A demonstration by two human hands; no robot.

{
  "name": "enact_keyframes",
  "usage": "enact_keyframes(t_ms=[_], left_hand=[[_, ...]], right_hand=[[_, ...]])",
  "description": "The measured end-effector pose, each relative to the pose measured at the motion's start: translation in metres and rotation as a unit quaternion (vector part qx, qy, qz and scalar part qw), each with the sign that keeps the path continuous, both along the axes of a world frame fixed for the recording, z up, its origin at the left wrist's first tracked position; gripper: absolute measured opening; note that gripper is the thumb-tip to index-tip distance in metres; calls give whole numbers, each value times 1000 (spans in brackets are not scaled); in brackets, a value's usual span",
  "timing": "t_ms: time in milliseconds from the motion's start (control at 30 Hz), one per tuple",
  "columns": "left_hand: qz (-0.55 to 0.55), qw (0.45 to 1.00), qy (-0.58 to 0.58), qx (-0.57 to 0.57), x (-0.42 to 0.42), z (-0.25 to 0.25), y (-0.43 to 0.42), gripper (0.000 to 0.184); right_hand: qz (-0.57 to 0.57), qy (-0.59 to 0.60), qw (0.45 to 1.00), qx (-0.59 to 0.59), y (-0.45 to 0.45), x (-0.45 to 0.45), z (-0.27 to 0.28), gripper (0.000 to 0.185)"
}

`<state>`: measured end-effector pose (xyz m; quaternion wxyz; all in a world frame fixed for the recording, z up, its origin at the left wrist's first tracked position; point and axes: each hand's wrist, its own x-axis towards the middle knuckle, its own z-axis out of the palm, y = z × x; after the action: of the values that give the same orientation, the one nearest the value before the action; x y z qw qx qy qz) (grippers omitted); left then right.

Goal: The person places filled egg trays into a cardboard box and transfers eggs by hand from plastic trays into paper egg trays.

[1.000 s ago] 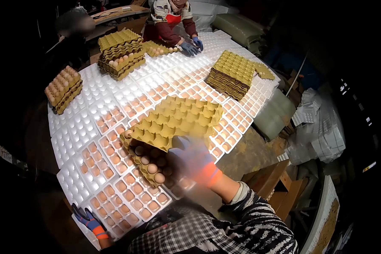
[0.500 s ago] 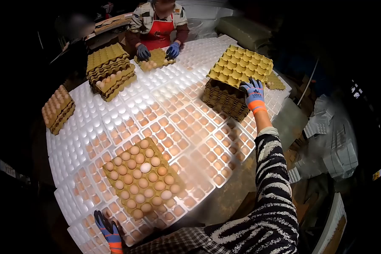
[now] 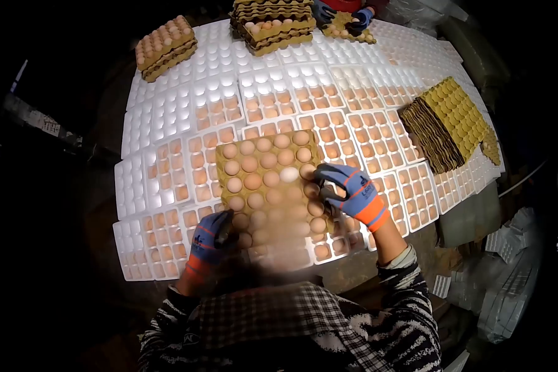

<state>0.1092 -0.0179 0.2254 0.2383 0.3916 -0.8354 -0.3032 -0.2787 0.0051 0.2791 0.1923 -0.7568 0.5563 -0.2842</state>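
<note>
A brown pulp egg tray (image 3: 222, 162) full of eggs lies in front of me on the plastic cartons; one egg (image 3: 288, 174) is much paler. My right hand (image 3: 347, 189), in a blue and orange glove, is at the tray's right edge. Its fingers and thumb curve with a gap between them, the tips beside the outer eggs. My left hand (image 3: 212, 237), gloved alike, is by the tray's lower left edge, its fingers bent and partly hidden in dark shadow. A blurred patch covers the eggs at the near end.
Clear plastic egg cartons (image 3: 376, 133) cover the table, many holding eggs. Stacked pulp trays (image 3: 456, 118) stand at the right. Further stacks with eggs, a tall stack (image 3: 273, 31) and a smaller stack (image 3: 167, 46), are at the back. A co-worker's gloved hands (image 3: 356, 20) are over another tray.
My right hand has left the stack of empty trays and come to the full tray's right edge. My left hand has moved up beside it. The view has shifted.
</note>
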Motion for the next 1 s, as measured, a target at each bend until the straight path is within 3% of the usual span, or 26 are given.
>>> enact_keyframes(t_ms=[33,67,100,133,167,233,333,367,400,433,467,533,567,600,633,667,700,800,833,900,933,967,1000], left_hand=[[-55,998,-1,-17,-5,11,-3,60],[-86,995,-33,-40,-3,5,-3,62],[-117,989,-63,-64,0,-7,-3,64],[-148,981,-92,-89,2,-14,-2,66],[-157,978,-123,-62,4,-11,0,61],[-148,974,-140,-104,9,-32,7,60],[-130,980,-125,-78,12,-39,7,55],[-120,990,-53,-43,17,-47,3,54],[-108,994,19,-6,22,-55,-1,52],[-104,981,119,116,29,-44,-4,49],[-83,966,197,144,40,-68,-8,51],[-30,871,301,388,56,-31,-16,54],[-67,854,304,416,65,-45,-26,56],[-107,821,331,452,64,-30,-30,57],[-108,909,210,344,56,-30,-30,60],[-105,966,85,221,42,-31,-29,64],[-96,990,-44,91,29,-29,-26,67],[-117,966,-227,-33,-7,-46,-34,66],[-92,980,-175,9,-5,-53,-37,64],[-44,992,-69,97,6,-49,-43,59],[-30,985,39,166,14,-51,-51,54],[-16,962,147,232,24,-57,-61,49],[-1,922,251,295,32,-66,-69,45]], right_hand=[[53,28,998,0,6,43,12,35],[73,56,996,-7,11,74,0,34],[106,43,991,70,19,98,-6,36],[106,52,992,43,25,118,-30,36],[107,61,992,14,30,134,-67,37],[43,123,990,-43,55,159,-68,39],[34,227,973,34,55,180,-127,42],[11,187,982,40,58,179,-111,39],[-22,80,992,96,61,181,-78,40],[-55,-29,987,147,64,183,-39,42],[-88,-139,968,192,65,181,-18,43],[-102,-218,954,176,66,154,-43,46],[-140,-426,874,186,65,156,-50,48],[-145,-459,854,197,61,158,-48,47],[-114,-294,940,130,53,164,-48,48],[-78,-116,989,56,43,175,-50,48],[-126,-17,988,87,39,190,-52,45],[-181,249,945,108,25,216,-81,40],[-183,228,947,134,23,209,-82,44],[-212,13,972,97,38,194,-63,48],[-219,-94,968,76,46,183,-54,50],[-219,-247,942,65,50,160,-82,54],[-174,-365,911,75,46,158,-65,52]])
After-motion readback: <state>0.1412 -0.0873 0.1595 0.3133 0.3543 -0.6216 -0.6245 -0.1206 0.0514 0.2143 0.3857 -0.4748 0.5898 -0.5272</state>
